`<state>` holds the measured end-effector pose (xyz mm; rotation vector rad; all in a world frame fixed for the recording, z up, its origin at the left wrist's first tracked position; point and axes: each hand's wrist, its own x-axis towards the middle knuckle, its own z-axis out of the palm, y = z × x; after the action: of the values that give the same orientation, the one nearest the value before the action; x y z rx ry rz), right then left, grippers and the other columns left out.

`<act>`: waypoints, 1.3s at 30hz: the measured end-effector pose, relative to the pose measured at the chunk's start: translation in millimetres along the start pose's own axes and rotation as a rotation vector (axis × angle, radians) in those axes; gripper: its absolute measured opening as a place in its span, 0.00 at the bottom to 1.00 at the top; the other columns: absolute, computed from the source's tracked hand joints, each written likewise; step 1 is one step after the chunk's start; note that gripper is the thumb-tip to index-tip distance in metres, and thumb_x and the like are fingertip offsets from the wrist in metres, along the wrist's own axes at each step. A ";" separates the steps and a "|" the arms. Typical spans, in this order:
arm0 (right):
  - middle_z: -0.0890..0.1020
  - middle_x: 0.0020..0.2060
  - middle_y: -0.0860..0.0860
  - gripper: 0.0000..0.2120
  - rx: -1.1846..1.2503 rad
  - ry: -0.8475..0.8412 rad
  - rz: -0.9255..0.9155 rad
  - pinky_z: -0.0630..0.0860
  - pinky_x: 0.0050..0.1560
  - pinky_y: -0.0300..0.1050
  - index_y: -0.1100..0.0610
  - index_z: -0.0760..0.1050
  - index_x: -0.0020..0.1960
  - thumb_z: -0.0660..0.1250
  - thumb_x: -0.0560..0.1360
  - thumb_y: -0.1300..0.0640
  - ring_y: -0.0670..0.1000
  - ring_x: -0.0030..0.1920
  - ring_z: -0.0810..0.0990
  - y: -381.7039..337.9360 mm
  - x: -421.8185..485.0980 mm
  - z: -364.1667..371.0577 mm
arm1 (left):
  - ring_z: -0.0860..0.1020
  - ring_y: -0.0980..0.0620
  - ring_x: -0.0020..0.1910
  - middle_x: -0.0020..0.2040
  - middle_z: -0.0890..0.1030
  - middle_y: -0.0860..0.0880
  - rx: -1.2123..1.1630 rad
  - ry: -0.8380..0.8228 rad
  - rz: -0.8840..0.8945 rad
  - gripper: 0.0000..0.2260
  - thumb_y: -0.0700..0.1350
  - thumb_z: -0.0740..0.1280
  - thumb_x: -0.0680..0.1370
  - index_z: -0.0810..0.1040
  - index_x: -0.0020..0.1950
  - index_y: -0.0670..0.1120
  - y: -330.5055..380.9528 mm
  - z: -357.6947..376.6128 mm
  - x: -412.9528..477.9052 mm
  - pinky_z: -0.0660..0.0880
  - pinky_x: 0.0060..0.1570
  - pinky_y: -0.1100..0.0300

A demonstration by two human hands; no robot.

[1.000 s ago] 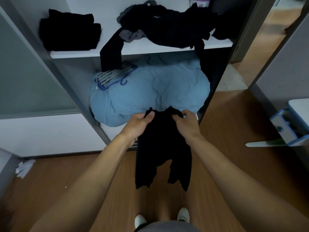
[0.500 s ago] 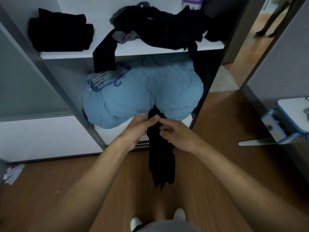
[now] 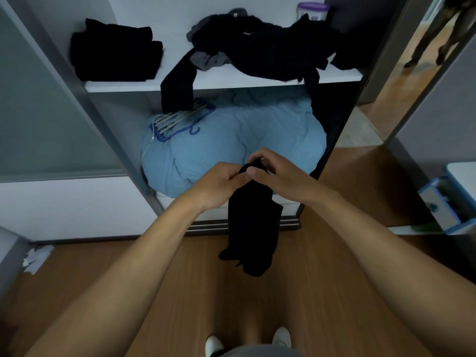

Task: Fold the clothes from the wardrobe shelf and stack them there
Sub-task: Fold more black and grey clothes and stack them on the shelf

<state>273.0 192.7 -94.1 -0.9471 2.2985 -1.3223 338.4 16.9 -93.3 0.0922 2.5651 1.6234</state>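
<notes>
A black garment (image 3: 252,228) is held in the air in front of the wardrobe, gathered into a narrow hanging bundle, with its lower end dangling above the wooden floor (image 3: 103,279). Its top edge is gripped by the left hand (image 3: 221,184), whose fingers are curled round the cloth, and is pinched from the other side by the right hand (image 3: 273,173) between thumb and fingers; the two hands are seen touching each other at the fold. On the white shelf (image 3: 231,83) above, a folded black stack (image 3: 116,57) is seen at the left end, well apart from an unfolded heap of dark clothes (image 3: 262,52) spread over the middle and right. One black piece (image 3: 177,86) of that heap is draped over the shelf's front edge and hangs down onto a bunch of hangers (image 3: 180,119). The hangers are laid on a light blue quilt (image 3: 231,145) stuffed into the compartment below. A clear tub with a purple lid (image 3: 311,10) is seen behind the heap. White shoes (image 3: 213,342) are visible at the bottom edge.
</notes>
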 end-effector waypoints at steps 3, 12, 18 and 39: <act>0.76 0.41 0.45 0.06 0.026 0.037 -0.054 0.72 0.43 0.36 0.54 0.72 0.54 0.64 0.81 0.51 0.41 0.41 0.75 -3.5 7.9 6.5 | 0.66 0.60 0.27 0.29 0.69 0.52 -0.019 0.072 0.002 0.16 0.44 0.64 0.83 0.74 0.37 0.39 -2.4 -10.7 -4.6 0.60 0.28 0.66; 0.79 0.42 0.47 0.03 -0.186 0.049 -0.289 0.69 0.45 0.31 0.56 0.73 0.51 0.67 0.79 0.59 0.44 0.42 0.77 -21.5 25.2 18.6 | 0.69 0.59 0.33 0.36 0.73 0.52 0.129 0.184 0.107 0.15 0.31 0.65 0.75 0.69 0.47 0.52 -34.6 -28.5 -21.0 0.67 0.35 0.65; 0.80 0.43 0.51 0.06 -0.305 0.102 -0.254 0.74 0.46 0.50 0.54 0.70 0.52 0.66 0.80 0.53 0.51 0.42 0.79 -32.5 33.2 22.0 | 0.68 0.57 0.39 0.39 0.70 0.52 0.096 0.315 0.114 0.17 0.28 0.63 0.71 0.71 0.44 0.51 -71.5 -22.5 -35.8 0.65 0.41 0.63; 0.84 0.42 0.35 0.10 -0.469 -0.372 -0.101 0.76 0.49 0.36 0.47 0.85 0.50 0.69 0.76 0.43 0.38 0.45 0.81 -26.4 37.8 -14.1 | 0.71 0.56 0.31 0.33 0.76 0.44 0.045 0.385 -0.029 0.10 0.29 0.61 0.75 0.79 0.37 0.33 -49.1 -18.6 -11.7 0.65 0.31 0.62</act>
<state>247.7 166.6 -62.6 -1.3375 2.3158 -0.5677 348.0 -22.1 -129.2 -0.2798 2.8605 1.7169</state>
